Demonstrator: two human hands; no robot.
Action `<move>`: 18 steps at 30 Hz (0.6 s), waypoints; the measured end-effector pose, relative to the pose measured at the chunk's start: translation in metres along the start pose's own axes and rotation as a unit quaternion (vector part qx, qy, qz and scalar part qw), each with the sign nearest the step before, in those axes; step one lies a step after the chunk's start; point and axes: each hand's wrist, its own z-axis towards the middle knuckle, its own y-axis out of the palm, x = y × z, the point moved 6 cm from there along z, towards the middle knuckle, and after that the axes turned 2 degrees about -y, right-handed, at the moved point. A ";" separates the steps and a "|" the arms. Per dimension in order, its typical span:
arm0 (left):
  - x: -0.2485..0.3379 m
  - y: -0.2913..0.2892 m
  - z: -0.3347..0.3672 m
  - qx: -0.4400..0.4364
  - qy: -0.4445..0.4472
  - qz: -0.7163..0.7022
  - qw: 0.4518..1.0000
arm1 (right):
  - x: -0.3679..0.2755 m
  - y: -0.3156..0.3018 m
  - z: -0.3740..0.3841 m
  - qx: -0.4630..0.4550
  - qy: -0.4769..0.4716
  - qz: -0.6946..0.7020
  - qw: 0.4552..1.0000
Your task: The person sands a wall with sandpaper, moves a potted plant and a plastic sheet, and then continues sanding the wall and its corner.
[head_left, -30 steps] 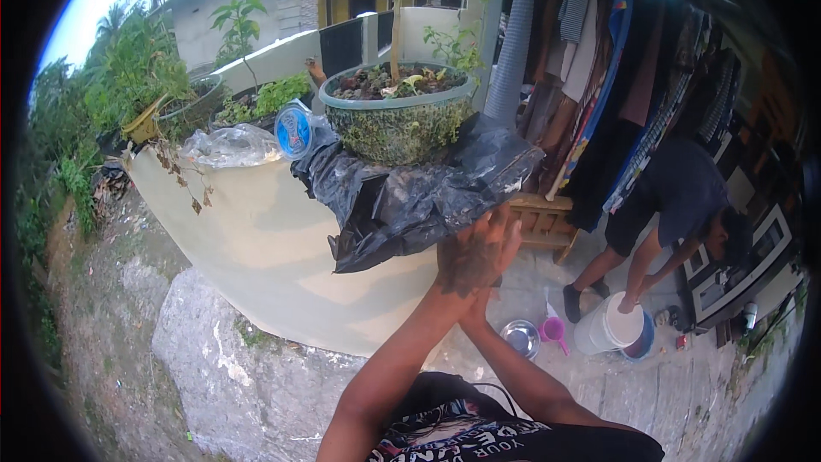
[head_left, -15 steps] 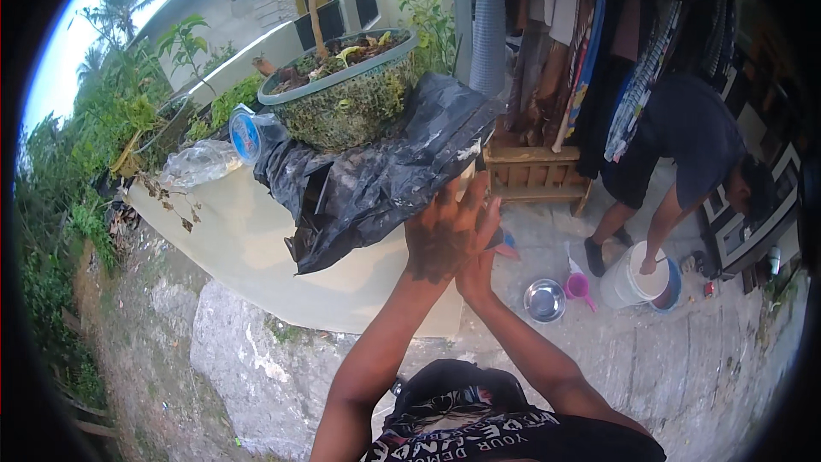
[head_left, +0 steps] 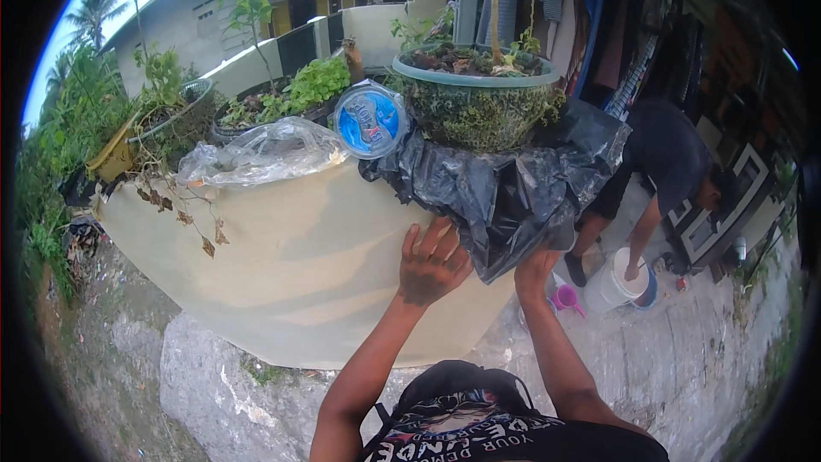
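My left hand (head_left: 434, 269), darkened with dirt on its back, has its fingers apart against the cream panel (head_left: 299, 257). It is just left of a hanging corner of the black plastic sheet (head_left: 505, 197). My right hand (head_left: 536, 274) touches the sheet's lower right edge, its fingers mostly hidden behind the folds. Crumpled and smudged, the plastic spreads under and in front of a round basin planter (head_left: 479, 107). That planter has a green rim, mossy sides, and holds soil with a thin stem. A clear plastic tub with a blue lid (head_left: 373, 121) leans at its left.
Clear crumpled plastic (head_left: 265, 154) lies left of the tub, before more potted plants (head_left: 316, 90). At right, another person (head_left: 658, 150) bends over a white bucket (head_left: 609, 287). A pink dipper (head_left: 566, 299) is on the concrete. Clothes (head_left: 616, 43) hang behind.
My hands, close together before, are now apart, the left on the panel and the right at the plastic's edge. The view has shifted, so the planter appears farther right.
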 end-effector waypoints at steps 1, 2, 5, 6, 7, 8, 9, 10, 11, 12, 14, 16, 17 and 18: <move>-0.007 -0.004 -0.002 0.030 -0.005 0.041 0.999 | -0.011 0.008 -0.001 0.023 -0.095 -0.021 0.995; -0.014 -0.008 -0.005 0.059 -0.011 0.084 0.995 | -0.021 0.015 -0.004 0.044 -0.188 -0.040 0.980; -0.029 -0.008 -0.016 0.081 -0.040 0.091 0.992 | 0.040 0.001 -0.035 -0.020 -0.228 -0.135 0.964; -0.030 -0.008 -0.019 0.093 -0.030 0.101 0.990 | 0.067 -0.008 -0.044 -0.047 -0.243 -0.182 0.952; -0.030 -0.006 -0.021 0.093 -0.034 0.098 0.990 | 0.080 -0.011 -0.046 -0.070 -0.260 -0.277 0.922; -0.029 -0.003 -0.022 0.100 -0.034 0.097 0.990 | 0.094 -0.020 -0.044 -0.070 -0.259 -0.282 0.921; -0.035 -0.007 -0.027 0.101 -0.035 0.114 0.988 | 0.098 -0.012 -0.043 -0.064 -0.236 -0.225 0.943; -0.036 -0.006 -0.029 0.096 -0.032 0.112 0.989 | 0.099 -0.013 -0.039 -0.046 -0.213 -0.178 0.960; -0.037 -0.007 -0.031 0.097 -0.032 0.116 0.988 | 0.101 -0.015 -0.036 -0.026 -0.188 -0.130 0.973; -0.038 -0.004 -0.029 0.102 -0.031 0.121 0.987 | 0.102 -0.014 -0.027 -0.004 -0.166 -0.081 0.983; -0.033 0.004 -0.030 0.101 -0.029 0.116 0.988 | 0.105 -0.017 -0.012 0.046 -0.122 0.019 0.991; -0.031 0.009 -0.033 0.090 -0.028 0.107 0.990 | 0.097 -0.018 -0.009 0.043 -0.088 0.059 0.993; -0.035 0.008 -0.035 0.093 -0.041 0.113 0.988 | 0.065 -0.012 -0.014 0.029 -0.246 -0.132 0.960; -0.038 0.004 -0.036 0.098 -0.053 0.115 0.987 | 0.027 0.003 -0.021 0.010 -0.388 -0.320 0.864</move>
